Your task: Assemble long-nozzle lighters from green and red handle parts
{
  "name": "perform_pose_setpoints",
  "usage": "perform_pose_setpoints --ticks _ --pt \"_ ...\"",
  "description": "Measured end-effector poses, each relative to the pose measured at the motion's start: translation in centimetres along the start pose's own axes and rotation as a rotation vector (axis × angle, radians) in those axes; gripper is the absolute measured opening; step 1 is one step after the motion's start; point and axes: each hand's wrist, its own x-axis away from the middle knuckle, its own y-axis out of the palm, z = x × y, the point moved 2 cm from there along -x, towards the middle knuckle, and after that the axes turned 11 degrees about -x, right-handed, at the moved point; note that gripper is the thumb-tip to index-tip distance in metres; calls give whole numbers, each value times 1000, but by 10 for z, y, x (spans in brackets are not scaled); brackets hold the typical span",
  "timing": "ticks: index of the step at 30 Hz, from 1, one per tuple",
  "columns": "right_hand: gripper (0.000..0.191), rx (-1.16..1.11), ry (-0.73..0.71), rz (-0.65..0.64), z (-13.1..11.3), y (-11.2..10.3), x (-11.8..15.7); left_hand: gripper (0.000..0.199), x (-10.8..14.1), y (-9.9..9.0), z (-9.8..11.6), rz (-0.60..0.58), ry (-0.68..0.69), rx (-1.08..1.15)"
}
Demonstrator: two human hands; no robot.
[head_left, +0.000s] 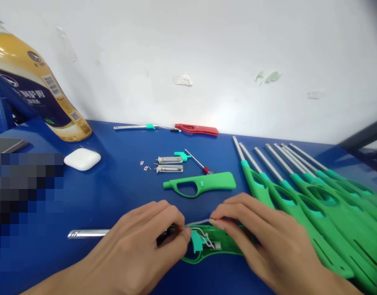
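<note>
A green lighter shell half [230,239] lies open on the table in front of me, with a teal trigger [197,241] and white wires inside. From its left end sticks out a silver metal barrel [88,234], partly covered by my left hand [145,241]. Thumb and index finger of that hand pinch the left end of a thin, pale tube [198,223]. My right hand [262,237] pinches the same tube's other end above the shell. What lies under my left fingers is hidden. Behind my hands rests the matching green shell half [217,182].
Several assembled green lighters [311,205] lie at the right. Two clear fuel tanks [170,168], a screwdriver [196,161] and small metal bits are behind the shell. A red lighter handle [197,129] lies near the wall. A bottle [57,98] and white case [82,159] stand left.
</note>
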Motion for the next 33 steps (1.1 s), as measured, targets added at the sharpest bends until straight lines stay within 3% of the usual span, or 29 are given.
perform_pose_setpoints --ticks 6,7,10,12,15,21,26,30,33 --pt "6 69 -31 -49 -2 -11 -4 22 1 -9 1 135 156 7" --pt "5 83 -35 -48 -2 -11 -4 23 0 -14 1 158 156 47" --pt "26 169 -83 -29 -3 -11 -3 26 -4 -32 -8 180 39 110" --pt "38 226 -124 -25 -3 -10 -2 22 -5 -41 -16 71 23 52" --pt "41 255 -161 -40 -3 -6 -3 13 -5 -45 -27 -85 38 -14" --pt "38 221 -161 -68 -4 -1 -1 23 -11 -38 -26 -9 10 -42" --pt "37 239 -156 -100 -2 0 5 23 -12 -41 -27 -26 18 -12" --pt "37 252 -167 -87 -2 -2 5 7 -12 -47 -34 -160 31 99" --pt "40 257 -175 -64 -4 -2 3 14 -13 -48 -36 -259 9 191"
